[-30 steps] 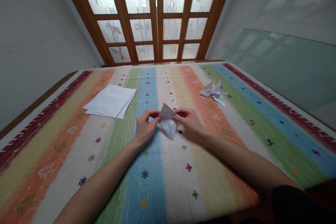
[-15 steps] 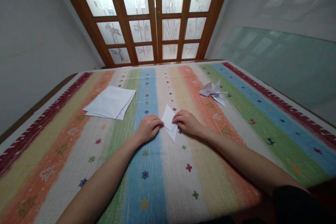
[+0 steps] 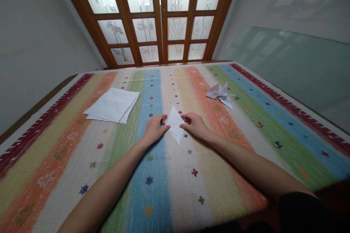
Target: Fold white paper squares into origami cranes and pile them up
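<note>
A big stripy cloth (image 3: 188, 185) is spread out flat. A pile of white paper sheets (image 3: 112, 103) lies on its left side. The left hand (image 3: 155, 128) and right hand (image 3: 197, 125) are near each other in the middle, thumbs and fingers pinching. A pointy folded paper shape (image 3: 224, 98) sits over to the right. The smallest thing is a white paper diamond (image 3: 174, 119) between the 2 hands, with 1 side squeezed in each
</note>
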Demonstrator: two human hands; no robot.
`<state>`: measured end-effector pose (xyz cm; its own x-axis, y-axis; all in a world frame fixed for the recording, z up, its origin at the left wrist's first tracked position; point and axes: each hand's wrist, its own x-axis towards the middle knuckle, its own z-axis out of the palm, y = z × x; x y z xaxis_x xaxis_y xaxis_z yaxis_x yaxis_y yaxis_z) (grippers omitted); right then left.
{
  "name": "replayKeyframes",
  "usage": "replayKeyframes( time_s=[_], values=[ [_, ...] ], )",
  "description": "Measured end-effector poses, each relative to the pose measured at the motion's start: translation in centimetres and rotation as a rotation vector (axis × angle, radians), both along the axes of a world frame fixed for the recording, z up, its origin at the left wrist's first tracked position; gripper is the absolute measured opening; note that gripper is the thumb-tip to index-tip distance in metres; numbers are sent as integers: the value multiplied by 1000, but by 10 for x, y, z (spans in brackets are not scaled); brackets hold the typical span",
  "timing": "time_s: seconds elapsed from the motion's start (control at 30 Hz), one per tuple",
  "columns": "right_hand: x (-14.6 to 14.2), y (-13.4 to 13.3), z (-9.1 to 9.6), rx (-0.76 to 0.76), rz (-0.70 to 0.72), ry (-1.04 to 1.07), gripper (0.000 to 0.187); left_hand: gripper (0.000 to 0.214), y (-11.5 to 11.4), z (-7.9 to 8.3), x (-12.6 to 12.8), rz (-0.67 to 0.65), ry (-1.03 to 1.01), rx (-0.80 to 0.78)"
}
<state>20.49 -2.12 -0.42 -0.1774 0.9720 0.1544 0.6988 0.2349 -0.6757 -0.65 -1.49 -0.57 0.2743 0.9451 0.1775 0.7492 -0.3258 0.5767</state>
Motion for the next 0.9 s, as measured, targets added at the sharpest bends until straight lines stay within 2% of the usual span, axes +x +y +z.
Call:
replayKeyframes(
  time_s=[0.07,0.23,0.4,0.5,0.7,0.9],
  values=[
    [1,1,-3,-3,-21,82,23,29,3,0,2,14,-21,-27],
    [3,5,-8,-22,-38,124,5,3,6,-2,4,44,-49,-2],
    [12,11,-3,8,148,60,7,5,2,-3,-4,-85,7,99],
    [18,12,-3,111,275,-13,8,7,1,-4,-7,-127,71,150],
    [23,15,-14,275,401,-76,20,11,0,-6,-10,-210,164,269],
    [27,14,-17,504,511,-235,23,17,-2,-2,-14,-385,443,471]
  ],
)
